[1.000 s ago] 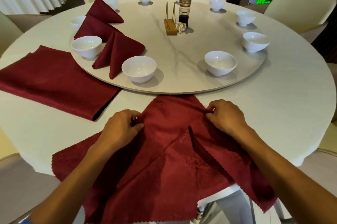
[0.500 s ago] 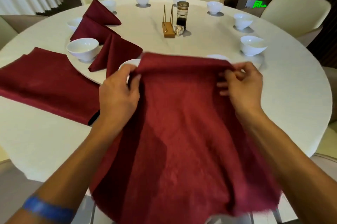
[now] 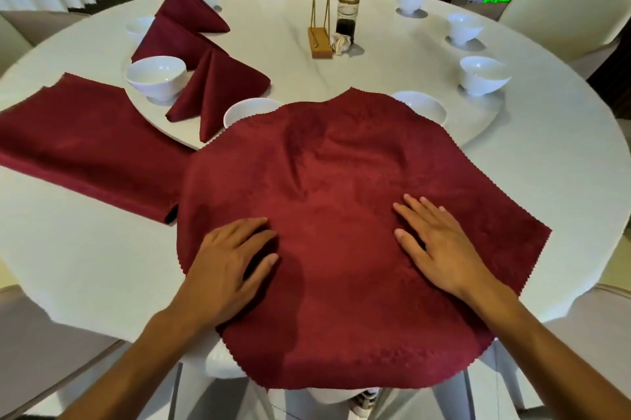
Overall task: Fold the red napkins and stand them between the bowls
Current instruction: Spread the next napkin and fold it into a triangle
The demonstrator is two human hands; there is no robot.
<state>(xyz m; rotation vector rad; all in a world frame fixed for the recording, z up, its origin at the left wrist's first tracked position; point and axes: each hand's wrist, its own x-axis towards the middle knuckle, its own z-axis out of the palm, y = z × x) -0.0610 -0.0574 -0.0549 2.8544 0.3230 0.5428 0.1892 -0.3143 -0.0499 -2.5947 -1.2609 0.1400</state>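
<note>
A red napkin (image 3: 341,214) lies spread open on the near part of the round table (image 3: 563,180). Its far corner reaches onto the turning tray (image 3: 392,78) between two white bowls (image 3: 246,112), and its near edge hangs over the table edge. The left hand (image 3: 228,269) rests flat on the left part of the cloth and the right hand (image 3: 440,249) rests flat on the right part. Both have the fingers straight and grasp nothing.

The step in hand seems to be smoothing the cloth before the first fold. To do it well, the palms should slide from the middle outward, because some soft wrinkles show in the far half. The corners should lie true before any fold, or the shape will not stand.

Three folded napkins (image 3: 218,91) stand on the left side of the tray between bowls. A pile of flat napkins (image 3: 85,153) waits at the left.
</note>
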